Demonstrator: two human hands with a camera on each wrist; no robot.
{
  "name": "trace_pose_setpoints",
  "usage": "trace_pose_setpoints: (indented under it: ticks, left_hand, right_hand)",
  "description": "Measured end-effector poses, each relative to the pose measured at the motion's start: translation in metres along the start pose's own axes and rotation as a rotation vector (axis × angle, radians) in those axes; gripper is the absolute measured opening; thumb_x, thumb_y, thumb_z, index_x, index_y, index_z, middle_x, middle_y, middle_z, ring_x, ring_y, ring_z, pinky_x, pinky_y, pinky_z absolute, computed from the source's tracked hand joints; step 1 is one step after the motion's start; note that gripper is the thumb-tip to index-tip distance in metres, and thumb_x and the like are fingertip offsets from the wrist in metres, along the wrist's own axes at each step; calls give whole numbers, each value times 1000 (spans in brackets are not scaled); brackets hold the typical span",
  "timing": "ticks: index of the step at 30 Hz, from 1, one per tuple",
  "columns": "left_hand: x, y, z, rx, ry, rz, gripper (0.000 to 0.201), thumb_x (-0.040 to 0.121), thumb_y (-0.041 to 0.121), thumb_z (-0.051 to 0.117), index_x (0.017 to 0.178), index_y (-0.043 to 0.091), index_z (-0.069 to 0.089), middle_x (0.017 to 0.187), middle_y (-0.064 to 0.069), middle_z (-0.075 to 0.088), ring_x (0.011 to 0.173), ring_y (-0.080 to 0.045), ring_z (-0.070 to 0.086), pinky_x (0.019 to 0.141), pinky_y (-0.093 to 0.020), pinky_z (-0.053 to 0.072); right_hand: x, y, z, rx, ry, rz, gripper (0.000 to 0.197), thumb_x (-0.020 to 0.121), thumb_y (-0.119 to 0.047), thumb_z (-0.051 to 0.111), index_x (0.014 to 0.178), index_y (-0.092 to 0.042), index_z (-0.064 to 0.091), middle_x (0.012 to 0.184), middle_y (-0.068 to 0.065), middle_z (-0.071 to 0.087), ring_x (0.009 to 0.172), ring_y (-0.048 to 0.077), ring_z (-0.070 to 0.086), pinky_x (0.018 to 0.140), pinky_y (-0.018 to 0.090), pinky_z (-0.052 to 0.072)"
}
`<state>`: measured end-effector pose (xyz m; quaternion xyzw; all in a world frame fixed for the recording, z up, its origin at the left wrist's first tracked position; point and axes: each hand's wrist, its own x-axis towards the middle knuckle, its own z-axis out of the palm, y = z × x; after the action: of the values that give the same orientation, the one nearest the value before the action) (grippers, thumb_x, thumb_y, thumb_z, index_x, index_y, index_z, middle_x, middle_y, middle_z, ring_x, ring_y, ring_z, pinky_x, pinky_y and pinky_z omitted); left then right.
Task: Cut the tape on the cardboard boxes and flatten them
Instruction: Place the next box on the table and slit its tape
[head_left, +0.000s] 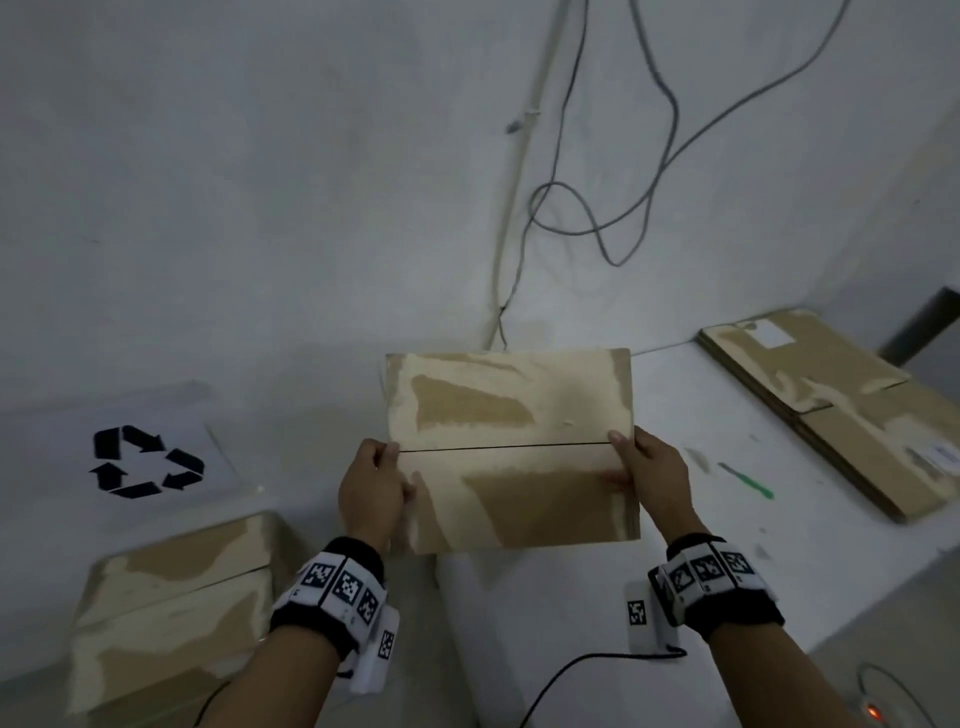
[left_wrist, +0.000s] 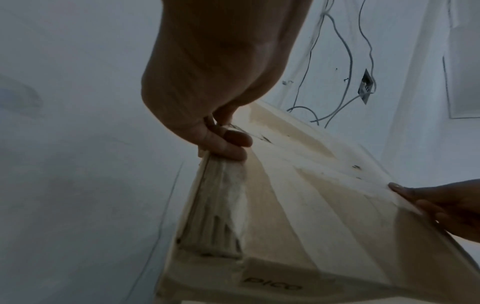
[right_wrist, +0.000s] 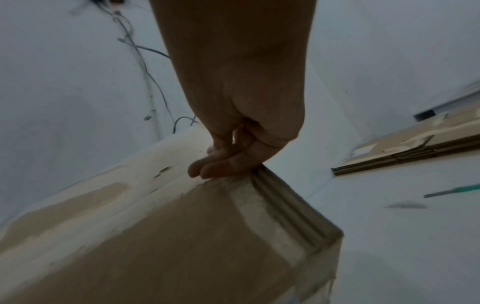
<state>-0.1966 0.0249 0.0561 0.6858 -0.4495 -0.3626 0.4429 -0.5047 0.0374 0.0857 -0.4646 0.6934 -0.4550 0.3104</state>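
A brown cardboard box (head_left: 509, 452) with a dark slit between its two top flaps is held up in front of me, above the white table (head_left: 727, 545). My left hand (head_left: 371, 491) grips its left edge, thumb on the top face. In the left wrist view the left hand (left_wrist: 223, 142) has its fingers curled under the box (left_wrist: 298, 195). My right hand (head_left: 647, 473) grips the right edge. The right wrist view shows the right hand (right_wrist: 228, 162) with fingers pressed under the box (right_wrist: 168, 236) at its corner.
A stack of flattened boxes (head_left: 841, 410) lies at the table's back right. A green-handled cutter (head_left: 745, 480) lies on the table right of the box. Another closed box (head_left: 171, 603) sits low at the left, below a recycling sign (head_left: 148, 462). Cables (head_left: 587, 208) hang on the wall.
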Motion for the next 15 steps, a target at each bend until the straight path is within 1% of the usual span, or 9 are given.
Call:
trace_pose_setpoints:
  ticks: [2,4,5,6,8,10,12,13,15]
  left_hand:
    - [-15,11,27,-4,-22,-5,28,102,30,40,83,13,51,66,-8,65,68,-25,63,74,-38,49]
    - [-30,22,50,-14,-47,-24,24,103,27,39,87,11,50,67,-8,65,71,-26,64,76,-37,48]
    - [-36,28,59,-37,-61,-48,22,102,25,40,89,11,49,68,-8,65,71,-26,64,77,-37,49]
    - [-39,33,67,-86,-77,-76,18,102,24,41,92,11,48,69,-8,64,70,-26,63,78,-38,51]
    - [-43,42,82,-195,-121,-129,8,102,23,42,104,16,46,77,-8,62,71,-26,62,80,-41,55]
    - [-43,51,95,-301,-179,-161,20,102,31,45,116,18,41,88,-7,58,72,-25,62,83,-46,56]
    - [-42,64,105,-462,-256,-235,43,94,49,51,118,17,37,104,-8,55,82,-27,63,83,-51,56]
    - [-39,68,109,-539,-293,-279,57,88,59,55,121,16,38,116,-8,51,93,-29,63,82,-53,56]
    - [-30,72,115,-650,-360,-324,76,75,74,59,130,26,43,141,-3,35,114,-33,56,80,-56,56]
  right_hand:
    - [7,14,-24,134,34,14,26,99,-21,56,122,-12,65,106,5,69,78,21,72,59,14,53]
    - [13,27,-47,281,23,66,27,100,-11,54,125,-3,60,110,18,66,72,18,71,61,18,56]
    - [16,32,-57,330,10,84,29,100,-9,53,127,-2,58,112,22,64,71,16,71,63,20,57]
    - [19,37,-67,367,-3,99,31,100,-10,53,130,-2,57,114,23,63,73,16,72,66,22,58]
    - [23,41,-82,430,-27,113,36,101,-21,54,134,-7,53,118,19,63,79,16,72,72,24,59]
    - [27,43,-91,507,-27,158,43,101,-38,49,137,-14,50,118,10,62,84,18,72,78,28,59]
    - [31,44,-96,592,-12,193,43,102,-47,40,135,-21,49,115,3,61,84,19,70,84,33,57]
    - [33,46,-97,614,-7,188,36,104,-47,36,130,-27,50,115,1,59,85,17,68,86,35,56]
    - [37,51,-99,625,-21,185,21,108,-39,30,115,-38,50,117,-2,55,88,12,69,87,36,58]
